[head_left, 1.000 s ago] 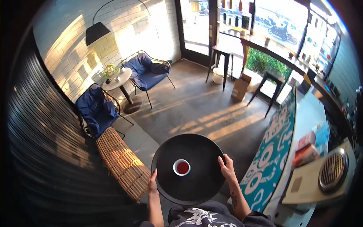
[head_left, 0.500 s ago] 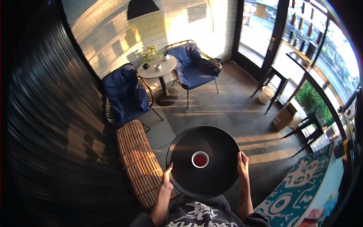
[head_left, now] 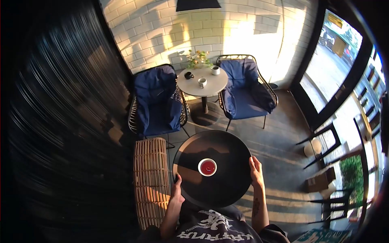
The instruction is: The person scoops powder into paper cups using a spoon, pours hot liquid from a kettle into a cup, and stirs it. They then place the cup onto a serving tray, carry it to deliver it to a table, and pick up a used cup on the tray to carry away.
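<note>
A round black tray (head_left: 219,190) is held level in front of my body, with sunlight falling across part of it. On it, near the middle, stands a white cup (head_left: 207,167) of red liquid. My left hand (head_left: 177,189) grips the tray's left rim, thumb on top, the other fingers hidden underneath. On the right rim my right hand (head_left: 255,171) is closed in the same way. Ahead is a small round table (head_left: 214,86) bearing a dark cup (head_left: 189,75), a light cup (head_left: 202,82), a white pot (head_left: 215,70) and a flowering plant (head_left: 199,59).
Blue-cushioned chairs stand left (head_left: 158,101) and right (head_left: 248,91) of the table. A wicker bench (head_left: 150,182) runs along my left, beside a dark ribbed wall (head_left: 73,121). To the right are black stools (head_left: 324,135), a cardboard box (head_left: 321,181) and a glass door (head_left: 330,60).
My view has turned right, so the table and chairs appear nearer and more centred. The tray and cup have come along in my hands. Sunlight now crosses the tray's left side.
</note>
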A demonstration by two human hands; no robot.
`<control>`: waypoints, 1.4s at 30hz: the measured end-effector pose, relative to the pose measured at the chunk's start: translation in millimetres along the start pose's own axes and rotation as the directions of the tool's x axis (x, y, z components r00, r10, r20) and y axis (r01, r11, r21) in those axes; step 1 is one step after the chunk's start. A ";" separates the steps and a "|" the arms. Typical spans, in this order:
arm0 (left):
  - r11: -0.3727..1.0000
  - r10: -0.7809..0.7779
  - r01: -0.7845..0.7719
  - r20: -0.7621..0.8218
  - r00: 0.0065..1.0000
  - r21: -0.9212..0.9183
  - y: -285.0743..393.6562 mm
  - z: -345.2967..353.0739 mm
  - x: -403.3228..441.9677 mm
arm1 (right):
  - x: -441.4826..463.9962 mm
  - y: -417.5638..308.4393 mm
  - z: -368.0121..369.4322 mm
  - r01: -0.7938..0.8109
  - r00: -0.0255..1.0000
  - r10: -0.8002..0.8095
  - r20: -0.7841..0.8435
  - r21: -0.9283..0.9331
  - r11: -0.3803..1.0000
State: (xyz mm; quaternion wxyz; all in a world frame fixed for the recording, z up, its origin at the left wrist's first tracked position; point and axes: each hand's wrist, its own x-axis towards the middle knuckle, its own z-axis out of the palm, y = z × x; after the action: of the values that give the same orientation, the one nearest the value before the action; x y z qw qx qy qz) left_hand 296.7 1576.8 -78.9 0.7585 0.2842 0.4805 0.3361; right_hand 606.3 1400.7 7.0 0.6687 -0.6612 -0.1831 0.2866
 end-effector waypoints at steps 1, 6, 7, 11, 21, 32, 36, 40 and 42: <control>0.997 -0.018 0.017 -0.015 1.000 -0.078 3.9 8.4 11.2 | 24.5 -3.1 4.8 0.010 0.997 -0.014 0.071 0.055 0.998; 0.946 0.036 -0.011 0.069 0.997 -0.325 -15.2 9.8 115.2 | 127.4 -13.3 25.6 0.044 0.971 -0.061 0.233 0.080 0.996; 0.964 0.035 0.001 0.131 0.991 -0.265 -2.2 19.6 128.3 | 147.4 -12.4 26.4 0.051 0.970 -0.067 0.233 0.076 0.996; 0.977 0.003 0.016 0.087 0.996 -0.212 -5.9 33.4 223.2 | 225.5 -7.3 32.4 -0.066 0.969 0.035 0.243 0.121 0.990; 0.975 -0.057 0.034 -0.099 0.993 -0.222 109.3 166.8 319.8 | 442.3 -14.1 61.7 -0.062 0.984 0.052 0.173 0.055 0.997; 0.928 0.087 -0.185 -0.296 0.951 -0.324 167.5 214.4 391.9 | 701.0 88.6 216.5 -0.019 0.941 0.189 0.281 -0.513 0.858; 0.886 0.160 -0.297 -0.367 0.916 -0.356 183.0 241.0 424.0 | 772.6 131.4 266.4 0.157 0.927 0.061 0.369 -0.533 0.832; 0.865 0.148 -0.352 -0.489 0.859 -0.357 198.3 275.3 440.5 | 810.5 164.6 300.8 0.273 0.871 0.100 0.482 -0.643 0.716; 0.848 0.073 -0.350 -0.566 0.821 -0.398 204.4 294.0 443.4 | 816.9 183.6 309.0 0.302 0.866 0.084 0.493 -0.649 0.699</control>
State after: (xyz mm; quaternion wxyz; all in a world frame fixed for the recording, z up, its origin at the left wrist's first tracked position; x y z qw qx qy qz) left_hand 657.2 2017.5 -52.5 0.5983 0.0338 0.5351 0.5955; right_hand 1015.5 2145.4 -266.1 0.3111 -0.7592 -0.4809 0.3092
